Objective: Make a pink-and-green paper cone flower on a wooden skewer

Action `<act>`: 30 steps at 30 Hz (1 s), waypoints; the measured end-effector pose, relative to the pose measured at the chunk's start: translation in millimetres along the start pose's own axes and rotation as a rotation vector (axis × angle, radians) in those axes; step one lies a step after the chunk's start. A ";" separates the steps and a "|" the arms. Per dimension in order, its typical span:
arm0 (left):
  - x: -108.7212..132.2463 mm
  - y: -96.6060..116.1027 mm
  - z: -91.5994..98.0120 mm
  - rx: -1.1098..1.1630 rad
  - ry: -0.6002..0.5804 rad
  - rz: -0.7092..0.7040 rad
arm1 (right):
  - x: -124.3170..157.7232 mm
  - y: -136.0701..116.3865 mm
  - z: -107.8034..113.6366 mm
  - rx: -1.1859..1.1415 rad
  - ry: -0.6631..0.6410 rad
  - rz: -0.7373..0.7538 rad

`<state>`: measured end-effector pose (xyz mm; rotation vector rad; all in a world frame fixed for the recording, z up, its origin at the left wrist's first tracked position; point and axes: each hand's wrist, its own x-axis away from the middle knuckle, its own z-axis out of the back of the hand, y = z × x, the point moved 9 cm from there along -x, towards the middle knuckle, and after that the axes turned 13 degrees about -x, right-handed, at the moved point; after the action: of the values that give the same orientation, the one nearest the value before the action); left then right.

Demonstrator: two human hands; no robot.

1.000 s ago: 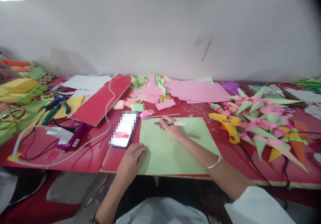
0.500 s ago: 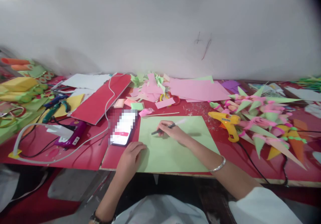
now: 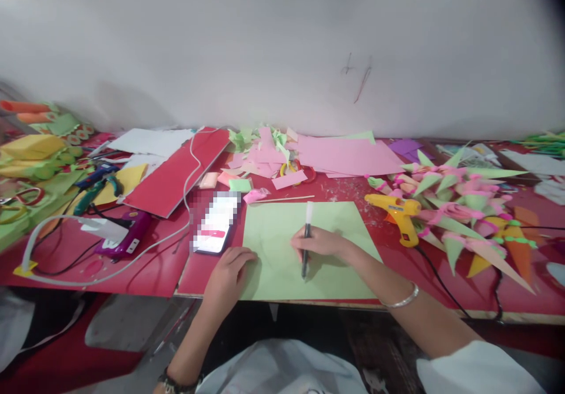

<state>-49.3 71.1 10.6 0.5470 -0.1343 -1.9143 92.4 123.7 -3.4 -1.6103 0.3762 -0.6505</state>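
A light green sheet of paper point(image 3: 273, 229) lies flat on the red table before me. My right hand point(image 3: 322, 242) is closed around a pen point(image 3: 306, 258), which stands nearly upright with its tip at the lower middle of the sheet. Any mark under the tip is too faint to make out. My left hand point(image 3: 233, 264) rests with its fingers laid out over the sheet's left edge, holding nothing. Just beyond it lies a phone point(image 3: 216, 223) with a lit, partly blurred screen.
On the right are a yellow glue gun point(image 3: 399, 211) and a heap of pink and green paper cones point(image 3: 459, 205). Pink paper point(image 3: 348, 155) and scraps point(image 3: 265, 158) lie behind. To the left are a red board point(image 3: 176, 176), pliers point(image 3: 97, 194) and a purple power strip point(image 3: 132, 235) with cables.
My right hand has moved the pen from the sheet's upper left to its lower middle, and the pen has swung more upright. My left hand stays in place.
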 end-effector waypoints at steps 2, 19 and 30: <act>-0.1 0.7 0.3 -0.003 -0.005 -0.002 | 1.0 -5.3 7.4 -0.011 0.072 0.038; 0.2 -1.6 -0.8 -0.027 -0.008 0.005 | 7.8 -2.8 -0.1 0.036 0.041 0.009; 2.3 12.8 -5.0 -0.335 -0.072 -0.068 | 59.0 -2.4 49.5 -0.073 0.469 0.153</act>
<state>-37.0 64.6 9.8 0.2604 0.1592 -1.9703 168.4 128.5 8.1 -1.4697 0.8670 -0.9039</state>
